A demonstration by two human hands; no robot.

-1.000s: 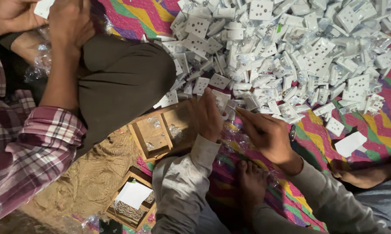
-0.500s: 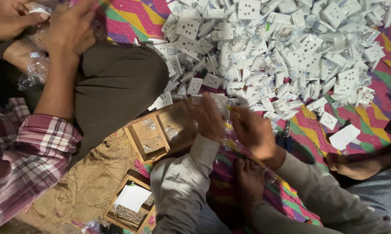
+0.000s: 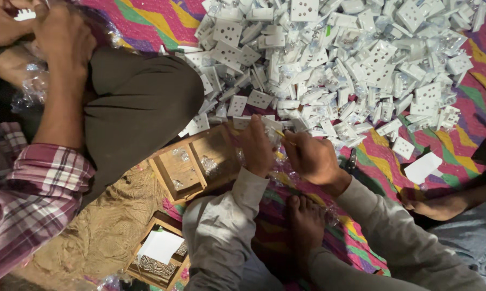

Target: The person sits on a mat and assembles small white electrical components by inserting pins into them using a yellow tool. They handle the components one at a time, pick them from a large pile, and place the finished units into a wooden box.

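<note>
My left hand [image 3: 256, 146] is closed around a small white socket plate [image 3: 271, 125] in clear wrapping, just over the near edge of the pile. My right hand [image 3: 313, 159] is a fist beside it, gripping a thin yellow-tipped tool [image 3: 281, 134] that points at the plate. The two hands almost touch. Both arms wear grey sleeves. A large pile of white socket plates [image 3: 340, 59] covers the colourful striped mat [image 3: 146, 19] beyond my hands. Much of the held plate is hidden by my fingers.
A wooden tray with compartments [image 3: 191, 164] lies left of my hands, and a second wooden box [image 3: 156, 256] holds white paper. A co-worker in a plaid sleeve [image 3: 32, 199] handles clear wrap [image 3: 32, 86] at top left. My bare foot [image 3: 305, 226] rests below; another person's foot [image 3: 442, 205] is at right.
My hands have drawn closer together over the plate. The co-worker's hands stay at the top left, working the wrap.
</note>
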